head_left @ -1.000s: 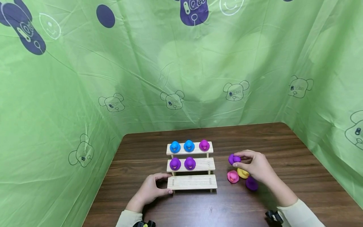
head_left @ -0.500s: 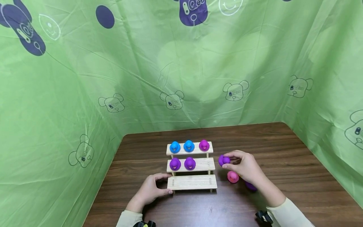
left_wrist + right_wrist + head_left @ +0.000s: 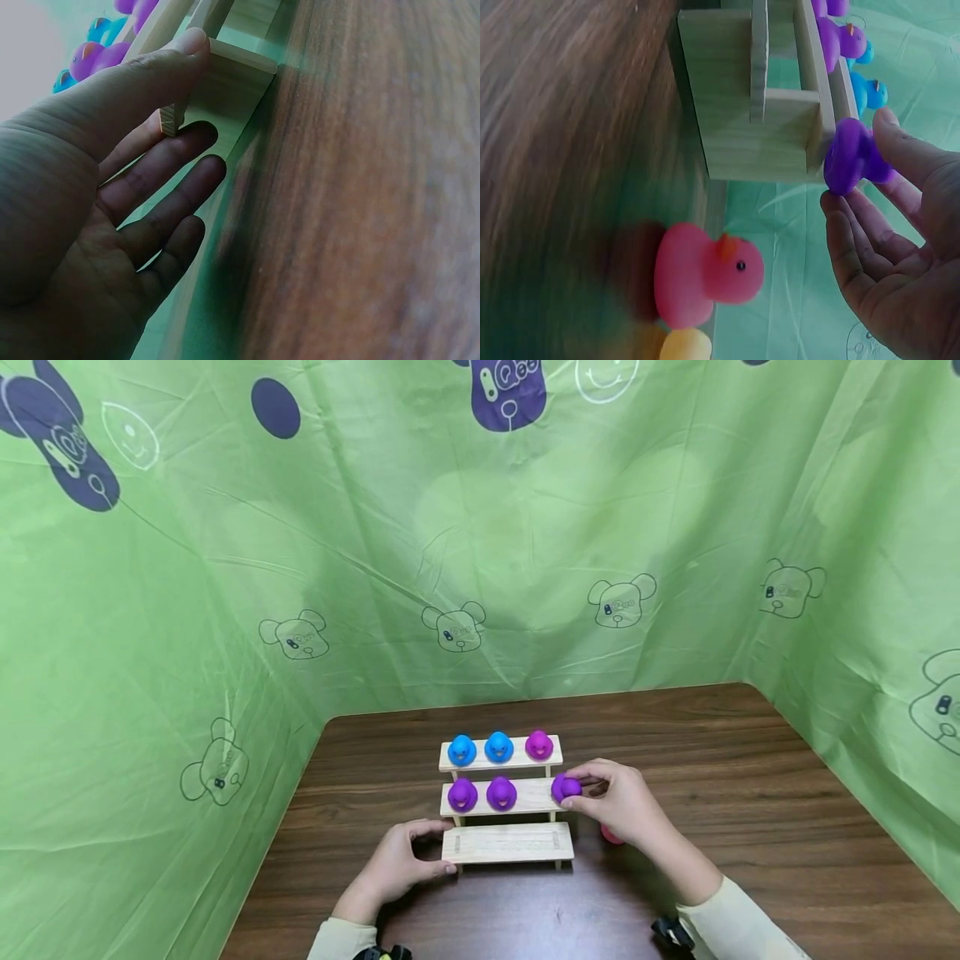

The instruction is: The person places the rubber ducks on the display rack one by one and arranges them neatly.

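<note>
A three-tier wooden display rack (image 3: 507, 843) stands on the table. My left hand (image 3: 397, 862) holds the left end of its lowest tier, thumb at the front corner and index finger behind; the other fingers spread loosely in the left wrist view. My right hand (image 3: 618, 797) pinches a purple rubber duck (image 3: 567, 788) at the right end of the middle tier. In the right wrist view the duck's base is right at the tier's edge. Two purple ducks (image 3: 502, 793) sit further left on that tier. Blue ducks (image 3: 461, 750) and a magenta duck (image 3: 539, 745) occupy the top tier.
A pink duck (image 3: 697, 274) rests on the table to the right of the rack, mostly covered by my right hand in the head view. Beside it is a yellow duck (image 3: 686, 345). A green printed cloth (image 3: 525, 568) surrounds the brown table (image 3: 750, 777).
My right hand has carried the purple duck leftward from above the loose ducks to the middle tier. The left hand keeps its place on the rack.
</note>
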`<state>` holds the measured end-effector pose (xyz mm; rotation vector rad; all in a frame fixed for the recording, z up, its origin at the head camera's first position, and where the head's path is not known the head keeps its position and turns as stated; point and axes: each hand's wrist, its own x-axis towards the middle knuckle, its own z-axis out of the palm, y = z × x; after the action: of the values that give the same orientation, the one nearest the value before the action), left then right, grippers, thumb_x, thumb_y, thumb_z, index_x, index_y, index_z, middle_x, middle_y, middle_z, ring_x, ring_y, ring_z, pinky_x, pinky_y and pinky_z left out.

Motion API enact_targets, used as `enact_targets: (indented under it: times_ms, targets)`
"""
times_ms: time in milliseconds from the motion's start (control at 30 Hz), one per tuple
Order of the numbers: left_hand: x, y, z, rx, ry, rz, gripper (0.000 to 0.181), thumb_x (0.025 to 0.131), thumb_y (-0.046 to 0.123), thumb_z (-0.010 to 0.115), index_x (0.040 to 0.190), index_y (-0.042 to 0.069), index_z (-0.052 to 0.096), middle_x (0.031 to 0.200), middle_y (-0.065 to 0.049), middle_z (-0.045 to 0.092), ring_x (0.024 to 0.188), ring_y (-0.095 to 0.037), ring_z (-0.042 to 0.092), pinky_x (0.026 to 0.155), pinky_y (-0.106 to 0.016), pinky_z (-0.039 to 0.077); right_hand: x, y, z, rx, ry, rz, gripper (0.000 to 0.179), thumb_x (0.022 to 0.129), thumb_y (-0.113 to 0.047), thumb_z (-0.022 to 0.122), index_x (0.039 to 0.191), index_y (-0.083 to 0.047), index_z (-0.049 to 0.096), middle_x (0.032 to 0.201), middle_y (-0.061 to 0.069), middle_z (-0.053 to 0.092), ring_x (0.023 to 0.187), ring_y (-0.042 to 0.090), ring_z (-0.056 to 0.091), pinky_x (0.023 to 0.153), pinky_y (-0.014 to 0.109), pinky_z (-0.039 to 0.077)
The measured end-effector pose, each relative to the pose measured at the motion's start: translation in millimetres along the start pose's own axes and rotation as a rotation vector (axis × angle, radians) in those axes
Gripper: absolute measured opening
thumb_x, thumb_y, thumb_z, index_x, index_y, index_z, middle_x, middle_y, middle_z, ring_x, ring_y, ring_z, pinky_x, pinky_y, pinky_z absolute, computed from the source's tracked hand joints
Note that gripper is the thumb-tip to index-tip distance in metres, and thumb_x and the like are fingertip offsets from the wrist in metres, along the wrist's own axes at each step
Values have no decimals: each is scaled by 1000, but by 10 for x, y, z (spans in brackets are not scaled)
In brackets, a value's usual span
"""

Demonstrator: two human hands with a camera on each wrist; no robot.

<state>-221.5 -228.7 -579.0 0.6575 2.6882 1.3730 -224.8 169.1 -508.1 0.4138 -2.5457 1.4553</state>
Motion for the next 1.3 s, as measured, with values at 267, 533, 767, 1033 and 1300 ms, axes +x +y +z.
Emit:
enact_targets:
  times_ms: [267, 533, 767, 1033, 1300]
  targets:
    - [-1, -11, 2, 1, -1, -1, 56, 73, 40, 97, 123, 27, 76, 121, 17, 72, 119, -12, 65, 107, -35, 49, 49, -59, 117, 15, 21, -64, 34, 75, -14, 96, 106, -14, 81, 100, -3, 75, 86, 18, 74, 76, 31, 63]
    - [-3, -14, 5, -5, -4, -3, 56, 73, 41, 97, 123, 28, 76, 120, 17, 73, 119, -13, 65, 107, -36, 49, 85, -156, 213, -59, 32, -95, 33, 76, -20, 97, 105, -18, 82, 99, -9, 73, 89, 13, 72, 78, 36, 63]
    - [-10, -6, 0, -19, -9, -21, 57, 73, 40, 97, 124, 27, 76, 122, 16, 72, 120, -13, 64, 108, -35, 48, 83, -197, 281, -137, 55, -81, 36, 73, -25, 99, 104, -20, 82, 97, -12, 71, 86, 10, 70, 77, 35, 62]
    - [3, -24, 0, -17, -12, -27, 55, 72, 42, 97, 122, 30, 76, 119, 18, 72, 118, -12, 65, 106, -37, 50, 86, -192, 343, -216, 74, -80, 40, 70, -34, 100, 103, -22, 80, 99, -16, 70, 86, 13, 72, 76, 29, 60]
    - [7, -45, 5, -16, -11, -22, 55, 72, 42, 97, 122, 30, 76, 119, 18, 72, 117, -13, 65, 106, -37, 50, 78, -196, 357, -233, 84, -90, 41, 69, -36, 99, 103, -22, 80, 98, -16, 69, 84, 13, 71, 76, 32, 60]
